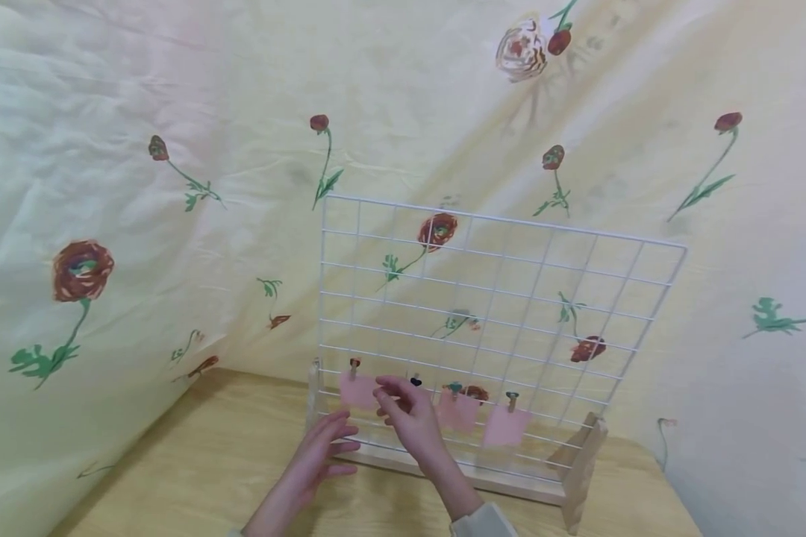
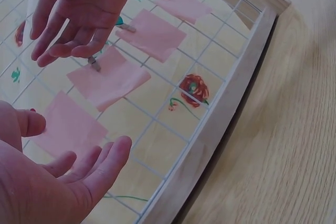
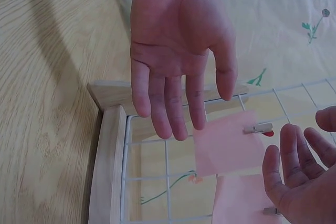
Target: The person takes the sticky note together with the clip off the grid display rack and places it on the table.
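Observation:
My left hand (image 1: pixel 319 455) hovers in front of the lower left of a white wire grid (image 1: pixel 504 298), its fingers spread and holding nothing. Just right of it is my right hand (image 1: pixel 416 421), fingers loosely bent, also with nothing in its grasp. Several pink paper notes hang in a row low on the grid from small wooden clothespins. The leftmost note (image 3: pixel 228 142) has a clothespin with a red decoration (image 3: pixel 260 129). Its neighbour (image 2: pixel 107 77) is partly hidden behind my right hand in the head view. Farther right hang another note (image 2: pixel 152 35) and the last one (image 1: pixel 507 426).
The grid stands in a wooden base (image 1: pixel 510 483) with a wooden foot (image 1: pixel 583 477) at its right end. Beneath is a wood-grain table (image 1: pixel 201 447). A cream cloth with printed red flowers (image 1: pixel 242 97) hangs behind and to the sides.

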Demonstrator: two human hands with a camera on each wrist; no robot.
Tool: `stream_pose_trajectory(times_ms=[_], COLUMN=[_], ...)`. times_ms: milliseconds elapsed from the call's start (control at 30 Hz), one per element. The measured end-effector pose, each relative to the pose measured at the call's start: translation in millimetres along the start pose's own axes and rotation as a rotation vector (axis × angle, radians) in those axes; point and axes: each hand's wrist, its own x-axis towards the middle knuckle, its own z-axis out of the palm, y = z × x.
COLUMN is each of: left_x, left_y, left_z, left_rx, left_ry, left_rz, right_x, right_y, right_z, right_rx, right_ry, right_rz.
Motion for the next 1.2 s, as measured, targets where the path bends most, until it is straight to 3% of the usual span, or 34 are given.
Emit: stream_pose_trajectory(times_ms=[600, 933, 1200], left_x=[7.2, 8.8, 10.1], left_y=[-1.1, -3.2, -2.4], left_z=[-1.8, -5.5, -8.4], left_rx=[-0.013, -0.016, -0.015], left_ry=[0.061, 0.06, 0.061], left_rz=[-0.014, -0.022, -0.029], right_x=[6.0, 22.4, 26.4], right_y=[-5, 32, 32], right_z=[9, 15, 19], right_rx=[0.031, 0.072, 0.094], right_ry=[0.013, 0.004, 0.006], right_rz=[0.031, 0.052, 0.062])
